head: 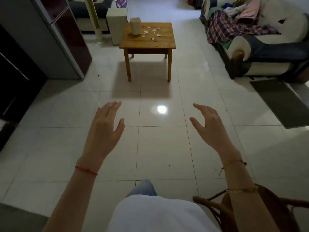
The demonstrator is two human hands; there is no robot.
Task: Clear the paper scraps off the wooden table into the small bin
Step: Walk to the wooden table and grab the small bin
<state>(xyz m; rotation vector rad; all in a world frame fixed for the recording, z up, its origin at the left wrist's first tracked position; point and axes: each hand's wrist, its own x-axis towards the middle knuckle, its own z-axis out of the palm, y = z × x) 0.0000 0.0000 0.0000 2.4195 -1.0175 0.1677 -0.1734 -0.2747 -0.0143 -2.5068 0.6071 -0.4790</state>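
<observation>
1. Position: I stand on the tiled floor [158,148], well apart from the table [150,43], which sits ahead of me across open tiles.
2. Left hand [104,129]: raised in front of me, fingers spread loosely, holding nothing.
3. Right hand [209,124]: likewise raised, fingers slightly curled, thumb apart, holding nothing. The two hands are well apart from each other, neither touching anything.
4. Scraps [152,31]: a loose scatter of small white and pink pieces lies on the far half of the tabletop, just beside the bin and to its right. None appears on the floor, though pieces that small would be hard to tell at this range.
5. Bin [135,25]: a small pale container standing upright on the table's far left corner, its mouth open to the top. Contents cannot be seen from here.
6. Step in hand: the approach. No scrap has been touched; the clearing itself is not yet begun.
7. Next move, in my judgement: walk up to the table's near edge, then gather the scraps by pinch or sweep toward the bin.
8. Risk: light scraps may flutter off the edge if swept briskly; the bin may tip if knocked.
</observation>
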